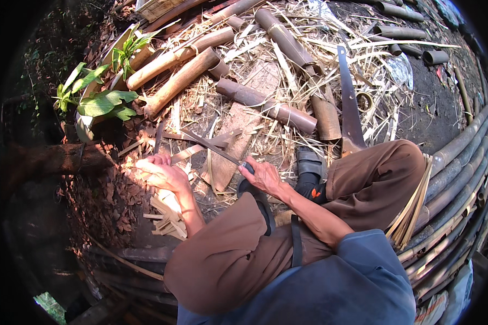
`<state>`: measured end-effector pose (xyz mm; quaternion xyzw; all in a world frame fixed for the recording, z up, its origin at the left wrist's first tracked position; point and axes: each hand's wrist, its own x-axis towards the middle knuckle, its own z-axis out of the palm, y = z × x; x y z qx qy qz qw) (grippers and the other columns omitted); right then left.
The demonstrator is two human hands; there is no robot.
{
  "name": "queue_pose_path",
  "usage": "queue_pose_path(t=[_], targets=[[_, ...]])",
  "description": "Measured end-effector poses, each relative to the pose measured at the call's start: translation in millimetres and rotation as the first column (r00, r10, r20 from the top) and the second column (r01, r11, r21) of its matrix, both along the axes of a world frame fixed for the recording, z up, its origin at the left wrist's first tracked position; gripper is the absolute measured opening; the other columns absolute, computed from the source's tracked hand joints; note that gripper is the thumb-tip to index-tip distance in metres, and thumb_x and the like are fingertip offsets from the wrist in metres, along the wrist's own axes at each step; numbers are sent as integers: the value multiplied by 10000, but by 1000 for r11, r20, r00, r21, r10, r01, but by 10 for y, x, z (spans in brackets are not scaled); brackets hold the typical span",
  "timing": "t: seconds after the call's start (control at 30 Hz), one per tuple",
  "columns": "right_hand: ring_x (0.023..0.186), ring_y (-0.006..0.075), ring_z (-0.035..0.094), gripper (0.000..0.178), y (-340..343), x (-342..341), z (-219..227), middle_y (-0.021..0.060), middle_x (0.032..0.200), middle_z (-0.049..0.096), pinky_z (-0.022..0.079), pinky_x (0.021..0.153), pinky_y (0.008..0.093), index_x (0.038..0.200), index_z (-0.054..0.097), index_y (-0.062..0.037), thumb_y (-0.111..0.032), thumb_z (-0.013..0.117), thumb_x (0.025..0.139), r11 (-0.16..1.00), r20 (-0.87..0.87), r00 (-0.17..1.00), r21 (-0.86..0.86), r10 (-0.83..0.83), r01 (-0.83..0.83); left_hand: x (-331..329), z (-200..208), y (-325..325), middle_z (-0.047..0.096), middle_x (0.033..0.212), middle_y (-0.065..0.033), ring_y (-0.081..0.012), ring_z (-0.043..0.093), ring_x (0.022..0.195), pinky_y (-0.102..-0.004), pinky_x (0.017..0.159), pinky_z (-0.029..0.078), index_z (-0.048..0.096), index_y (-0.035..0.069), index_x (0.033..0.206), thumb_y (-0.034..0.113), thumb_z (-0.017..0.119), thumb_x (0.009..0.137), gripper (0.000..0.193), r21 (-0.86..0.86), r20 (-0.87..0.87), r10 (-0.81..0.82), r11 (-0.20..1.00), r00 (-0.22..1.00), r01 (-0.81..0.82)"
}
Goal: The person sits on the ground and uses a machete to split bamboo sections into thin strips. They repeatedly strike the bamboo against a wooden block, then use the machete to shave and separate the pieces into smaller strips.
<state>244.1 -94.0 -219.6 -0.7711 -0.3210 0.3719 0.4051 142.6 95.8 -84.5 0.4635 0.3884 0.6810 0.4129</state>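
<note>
R hand [263, 176]: closed on the dark handle of a long knife [214, 147]; blade runs up + left from the fist, its far part crossing over a pale strip [186, 154]. L hand [165, 173]: fingers curled, looks closed on near end of that strip; exact finger contact hard to see w/ glare. Strip slants up-right from L hand, far end above a flat wooden board [222, 171] on the ground. Hands well apart, blade + strip btwn them.

Pile of cut strips [169, 218] just beside L forearm, partly hidden by it. Person seated, brown trousers [371, 181], knees spread, blue shirt [331, 276]; dark sandal [310, 162] on R foot.

Fwd of the feet: bamboo tube [268, 105] lying crosswise, more tubes L + R of it, pale shavings [233, 54] scattered all around. Handsaw [348, 97] near R knee, wooden handle toward person, blade pointing away. Bundle of thin splints [412, 208] at R side, next to stacked long poles [454, 162]. Green leafy plant [104, 103] up-left, past L hand.
</note>
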Motion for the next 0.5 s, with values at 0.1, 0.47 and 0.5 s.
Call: queue_pose_path(t=[0.1, 0.47, 0.5], targets=[[757, 498, 628, 510, -92, 191, -465, 302, 727, 623, 474, 698, 560, 907, 561, 19, -479, 475, 977, 991, 27, 993, -68, -117, 119, 10, 8, 67, 269, 591, 36, -101, 273, 522, -265, 502, 265, 331, 117, 723, 431, 439, 1041, 460, 10, 11, -76, 997, 997, 76], [806, 515, 620, 473, -107, 121, -198, 324, 775, 629, 470, 722, 561, 986, 577, -23, -485, 478, 969, 993, -33, 996, -88, -80, 77, -6, 10, 14, 264, 563, 32, -96, 270, 516, -247, 495, 266, 342, 119, 711, 478, 457, 1021, 488, -76, 5, 56, 996, 998, -55], [831, 513, 624, 508, -72, 126, -78, 327, 801, 638, 473, 745, 561, 991, 592, -7, -497, 462, 972, 995, -1, 1000, -97, -7, 7, -10, 16, 25, 272, 559, 32, -94, 279, 512, -252, 492, 257, 347, 113, 702, 479, 457, 1021, 497, 26, -7, -14, 1000, 1000, 15]])
